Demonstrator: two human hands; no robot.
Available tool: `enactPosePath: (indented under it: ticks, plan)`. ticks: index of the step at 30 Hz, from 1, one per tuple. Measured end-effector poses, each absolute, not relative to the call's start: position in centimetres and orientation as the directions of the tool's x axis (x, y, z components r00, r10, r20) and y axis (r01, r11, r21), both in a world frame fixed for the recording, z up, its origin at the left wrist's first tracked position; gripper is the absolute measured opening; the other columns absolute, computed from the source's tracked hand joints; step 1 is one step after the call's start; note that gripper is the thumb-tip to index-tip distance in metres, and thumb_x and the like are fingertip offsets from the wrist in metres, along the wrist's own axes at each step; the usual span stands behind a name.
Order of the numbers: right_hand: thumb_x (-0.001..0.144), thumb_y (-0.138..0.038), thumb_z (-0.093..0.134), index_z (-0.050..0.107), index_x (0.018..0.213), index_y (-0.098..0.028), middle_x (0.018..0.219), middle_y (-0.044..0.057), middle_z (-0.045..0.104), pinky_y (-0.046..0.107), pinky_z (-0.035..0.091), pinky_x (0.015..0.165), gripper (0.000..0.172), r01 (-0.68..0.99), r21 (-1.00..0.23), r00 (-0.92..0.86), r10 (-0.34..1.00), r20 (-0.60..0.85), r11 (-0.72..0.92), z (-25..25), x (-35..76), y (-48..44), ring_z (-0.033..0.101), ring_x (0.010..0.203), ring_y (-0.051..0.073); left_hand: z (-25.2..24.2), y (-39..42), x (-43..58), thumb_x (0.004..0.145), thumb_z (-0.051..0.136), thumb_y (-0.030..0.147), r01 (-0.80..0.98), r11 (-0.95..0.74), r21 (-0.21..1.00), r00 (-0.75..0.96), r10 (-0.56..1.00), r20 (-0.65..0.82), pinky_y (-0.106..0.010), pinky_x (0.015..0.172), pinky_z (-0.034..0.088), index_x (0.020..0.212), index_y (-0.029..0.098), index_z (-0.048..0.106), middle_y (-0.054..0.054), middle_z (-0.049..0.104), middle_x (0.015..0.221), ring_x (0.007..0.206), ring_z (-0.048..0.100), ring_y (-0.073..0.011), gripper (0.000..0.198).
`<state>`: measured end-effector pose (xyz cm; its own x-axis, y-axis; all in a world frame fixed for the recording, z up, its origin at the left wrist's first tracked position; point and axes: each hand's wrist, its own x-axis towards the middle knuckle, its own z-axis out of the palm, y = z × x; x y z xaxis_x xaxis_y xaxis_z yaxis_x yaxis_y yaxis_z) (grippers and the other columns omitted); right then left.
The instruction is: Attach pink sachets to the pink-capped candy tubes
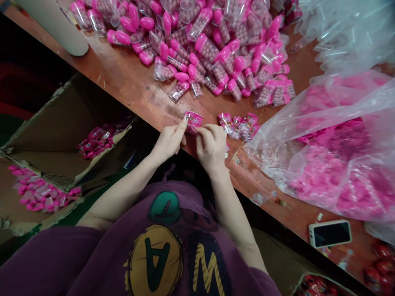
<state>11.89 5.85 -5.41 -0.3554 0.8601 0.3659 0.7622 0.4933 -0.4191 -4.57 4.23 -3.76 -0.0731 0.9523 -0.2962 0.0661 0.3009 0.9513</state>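
Note:
A small pink printed label [194, 118] is held at the table's near edge between my two hands. My left hand [170, 142] pinches its left side, thumb on top. The curled fingers of my right hand [212, 148] grip its lower right part; their tips are partly hidden. Just right of that hand lies a small pile of pink printed packets [239, 125]. Beyond my hands spreads a big heap of clear bottles [206, 47] with bright pink caps and pink beads inside.
A clear plastic bag of pink pieces [333, 164] covers the right of the table [265, 181], with a phone [330, 233] nearer me. Clear containers [348, 33] lie far right. Cardboard boxes [46, 152] with pink items stand lower left. A pale cylinder [57, 24] stands far left.

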Motion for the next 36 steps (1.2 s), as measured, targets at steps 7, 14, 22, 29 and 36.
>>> enactPosePath:
  ticks: [7,14,22,29,36]
  plan:
    - [0.105,-0.023,0.041,0.065,0.130,-0.022,0.125,0.013,0.067,0.044,0.053,0.099,0.034,0.568,-0.687,-0.216,0.888,0.407,0.453,-5.7,11.9,3.6,0.064,0.115,0.023,-3.4,3.8,-4.0,0.086,0.080,0.045,-0.342,0.360,0.868,-0.079,0.909,-0.409,-0.022,0.044,0.016,0.061,0.016,0.056,0.004,0.044,0.043,0.039,0.033,-0.0042,0.044]
    - [0.089,-0.050,0.074,0.070,0.098,-0.021,0.093,0.003,0.075,0.032,0.058,0.083,0.031,0.058,-0.989,-0.051,0.989,-0.142,-0.139,-4.8,10.9,3.9,0.069,0.084,0.016,-3.1,3.1,-3.2,0.078,0.085,0.043,-0.362,0.351,0.864,-0.056,0.917,-0.396,-0.021,0.045,0.022,0.059,0.015,0.060,0.003,0.048,0.046,0.043,0.036,-0.0039,0.042]
    - [0.097,-0.049,0.059,0.066,0.086,-0.020,0.075,0.000,0.067,0.028,0.048,0.067,0.032,0.264,-0.964,0.068,0.998,-0.018,-0.036,-4.1,10.6,4.3,0.058,0.069,0.014,-2.5,4.1,-1.2,0.073,0.088,0.043,-0.396,0.337,0.854,-0.161,0.891,-0.425,-0.021,0.043,0.024,0.054,0.015,0.058,0.003,0.050,0.044,0.040,0.036,-0.0033,0.046]
    - [0.101,-0.044,0.055,0.063,0.083,-0.021,0.074,-0.001,0.064,0.027,0.047,0.066,0.030,0.404,-0.910,0.001,0.994,0.106,0.096,-3.7,10.9,5.2,0.057,0.068,0.014,-2.7,4.4,-2.3,0.080,0.084,0.047,-0.425,0.352,0.834,-0.067,0.907,-0.416,-0.020,0.043,0.025,0.065,0.014,0.065,0.001,0.054,0.050,0.043,0.041,-0.0046,0.041]
    - [0.105,-0.047,0.046,0.063,0.082,-0.021,0.077,0.001,0.065,0.030,0.047,0.071,0.039,0.484,-0.838,-0.251,0.957,0.143,0.252,-3.7,9.1,9.7,0.059,0.073,0.016,-3.5,4.4,-6.0,0.079,0.084,0.037,-0.474,0.274,0.837,-0.271,0.859,-0.435,-0.019,0.043,0.026,0.062,0.015,0.061,0.002,0.053,0.048,0.042,0.040,-0.0040,0.036]
